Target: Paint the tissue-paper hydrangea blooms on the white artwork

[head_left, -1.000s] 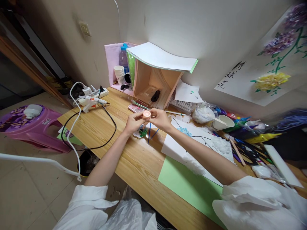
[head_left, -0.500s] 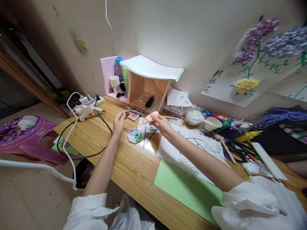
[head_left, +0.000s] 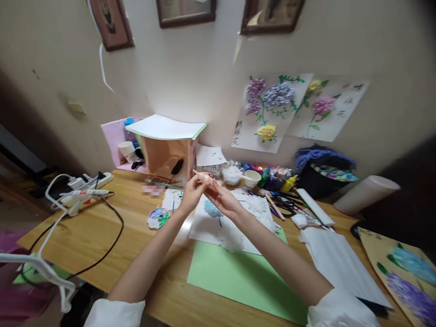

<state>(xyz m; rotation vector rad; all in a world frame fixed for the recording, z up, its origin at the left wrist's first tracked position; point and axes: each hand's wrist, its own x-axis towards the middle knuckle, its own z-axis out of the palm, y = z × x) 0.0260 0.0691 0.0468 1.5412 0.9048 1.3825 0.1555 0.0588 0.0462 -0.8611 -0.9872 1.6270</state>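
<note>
The left hand (head_left: 193,193), earlier apart, is joining the right hand (head_left: 221,199) in grasping the bottle (head_left: 203,177) near the box (head_left: 160,153), nozzle slanting boxward; right of the box, a cup (head_left: 253,183) is holding a stick (head_left: 245,177).

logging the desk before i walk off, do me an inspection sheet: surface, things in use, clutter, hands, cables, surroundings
Surface: wooden table; a white sheet partly overlaps a green sheet.
Things in use: small pale pink bottle, nozzle pointing left; paint palette, smeared with colour, lies apart to the left.
Clutter: cup, paint tubes and a wooden stick crowd the right rear.
Hands: left hand and right hand close together around the bottle.
Cables: black cable loops over the table near the power strip.
Surroundings: flower pictures hang on the wall.
</note>
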